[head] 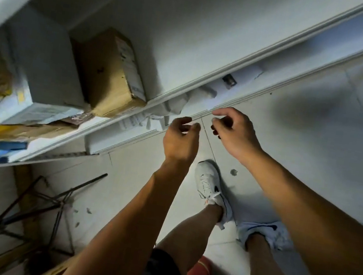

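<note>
I am standing and looking down at a white shelving unit [207, 89]. My left hand [181, 141] is stretched out over the front edge of the lower white shelf [128, 138], fingers curled towards the thumb. Something pale shows between them, either a small scrap or the shelf edge behind. My right hand [234, 135] is just to its right, fingers loosely curled, with the index tip at the same edge and nothing visible in its grasp.
On the upper shelf stand a brown cardboard box [112, 71], a pale box [41, 72] and stacked papers. Crumpled white paper [175, 108] lies on the lower shelf. A dark metal stand [46, 201] lies on the tiled floor at left. My white shoes [210, 184] stand below.
</note>
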